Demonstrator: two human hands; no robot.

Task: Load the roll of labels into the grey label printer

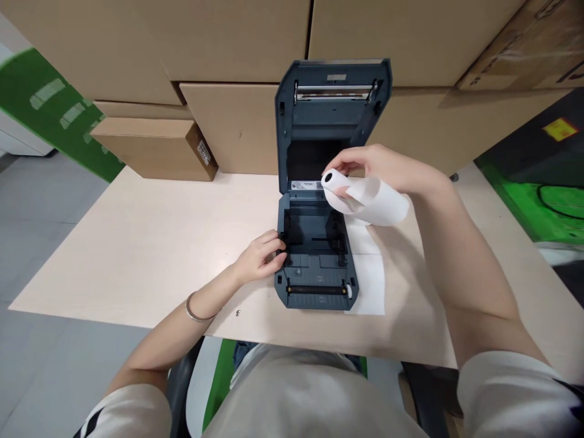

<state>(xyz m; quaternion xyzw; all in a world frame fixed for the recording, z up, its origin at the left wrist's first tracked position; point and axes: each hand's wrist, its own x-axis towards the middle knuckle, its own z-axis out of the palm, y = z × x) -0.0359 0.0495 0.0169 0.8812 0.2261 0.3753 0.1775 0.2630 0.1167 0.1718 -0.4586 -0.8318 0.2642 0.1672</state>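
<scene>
A dark blue-grey label printer (316, 267) sits on the pale wooden table (137, 249) with its lid (333, 115) swung up and the paper bay bare. My right hand (381, 167) holds a white paper roll (365, 198) just above the bay's right side, its loose end trailing down onto the table right of the printer. My left hand (261, 255) rests against the printer's left edge, fingers curled on the casing. A thin bracelet (195, 311) circles my left wrist.
Large cardboard boxes (237, 121) are stacked along the back of the table right behind the printer, with a smaller flat box (155, 149) at the left. Green floor markings (55, 109) show on both sides. The table's front edge is close to my body.
</scene>
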